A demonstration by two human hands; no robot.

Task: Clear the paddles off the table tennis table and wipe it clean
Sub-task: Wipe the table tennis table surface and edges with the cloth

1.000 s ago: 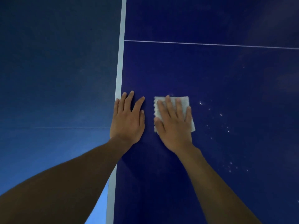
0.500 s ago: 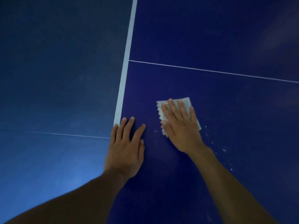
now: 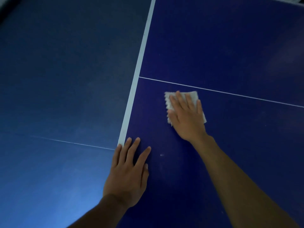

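The dark blue table tennis table [image 3: 230,46] fills the right of the view, its white edge stripe [image 3: 138,69] running from the top down to my left hand. A white paper towel [image 3: 192,96] lies flat on the table just below a thin white line [image 3: 230,93]. My right hand [image 3: 185,117] presses the towel down with straight fingers. My left hand [image 3: 128,175] rests flat on the table at its left edge, fingers spread. No paddle is in view.
Left of the stripe lies a blue floor [image 3: 57,79] below the table's edge, crossed by a thin pale line [image 3: 74,143]. A small white speck [image 3: 161,155] sits on the table between my hands.
My right hand has pushed the towel away from me, up toward the thin white line. The left hand has stayed at the table's edge. The white specks on the right are gone from view.
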